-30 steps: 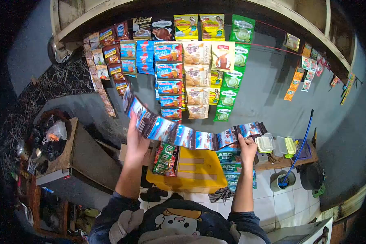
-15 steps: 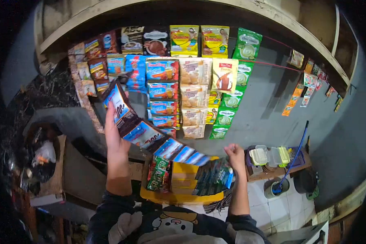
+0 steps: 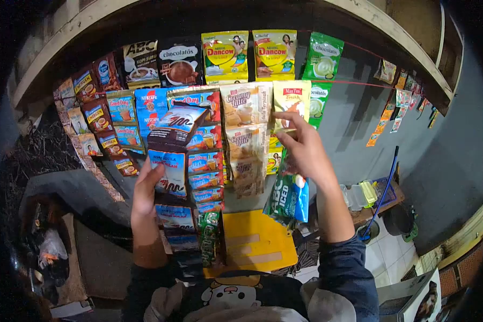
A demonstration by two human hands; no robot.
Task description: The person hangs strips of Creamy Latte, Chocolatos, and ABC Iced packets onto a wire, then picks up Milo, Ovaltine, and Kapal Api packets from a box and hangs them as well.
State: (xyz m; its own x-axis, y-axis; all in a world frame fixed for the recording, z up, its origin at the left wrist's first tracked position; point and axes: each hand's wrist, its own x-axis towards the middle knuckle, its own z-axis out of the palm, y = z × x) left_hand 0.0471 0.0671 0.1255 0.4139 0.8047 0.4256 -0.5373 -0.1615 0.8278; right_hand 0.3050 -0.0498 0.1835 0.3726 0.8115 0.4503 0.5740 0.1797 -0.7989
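Note:
My left hand (image 3: 147,188) grips a strip of blue and dark brown sachets (image 3: 169,173), its thumb on the front; the strip's top end leans over the hanging Good Day sachets (image 3: 206,161) and its lower part hangs down. My right hand (image 3: 306,150) is raised by the yellow Max Tea sachet (image 3: 295,100), thumb and forefinger apart, other fingers curled. Below that palm hangs a green and blue ABC Iced pack (image 3: 288,197); how it is held is hidden. Beige Creamy Latte sachets (image 3: 245,134) hang between the hands.
Dancow sachets (image 3: 224,56) and green Chocolatos sachets (image 3: 323,59) hang from strings along the grey wall. Below are a yellow container (image 3: 257,236) and green sachets (image 3: 209,236). Plastic boxes (image 3: 359,196) and a blue-handled mop (image 3: 383,188) are at the right.
The blue-brown strip now hangs down from my left hand instead of stretching rightward. My right hand has risen to the hanging sachets, and the ABC Iced pack has come up from the yellow container.

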